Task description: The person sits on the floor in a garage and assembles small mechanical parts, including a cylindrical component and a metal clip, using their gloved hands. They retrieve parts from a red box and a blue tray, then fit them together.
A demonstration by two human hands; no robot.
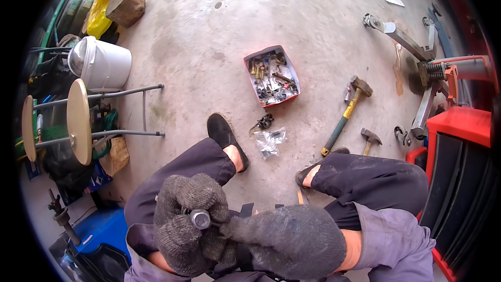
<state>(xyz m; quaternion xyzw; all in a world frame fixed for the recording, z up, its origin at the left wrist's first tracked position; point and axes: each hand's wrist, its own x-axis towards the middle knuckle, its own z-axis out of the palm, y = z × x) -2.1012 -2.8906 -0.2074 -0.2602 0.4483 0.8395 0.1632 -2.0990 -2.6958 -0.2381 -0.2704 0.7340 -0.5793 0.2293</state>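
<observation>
Both my hands wear dark grey knitted gloves and meet low in front of me, between my knees. My left hand (180, 230) is closed around a metal part with a round, shiny end (200, 219); the rest of that part is hidden by the glove. My right hand (295, 237) comes in from the right, its closed fingertips right beside the metal part. What those fingers pinch, if anything, is hidden. On the concrete floor ahead, a small plastic bag (270, 141) lies by a dark metal piece (265, 121).
A box of bolts and fittings (296, 81) stands ahead. To its right lie a sledgehammer (342, 125) and a smaller hammer (371, 137). A wheeled floor jack (409, 47) and red cabinet (459, 125) are at right; a white bucket (107, 65) and stool (78, 120) at left.
</observation>
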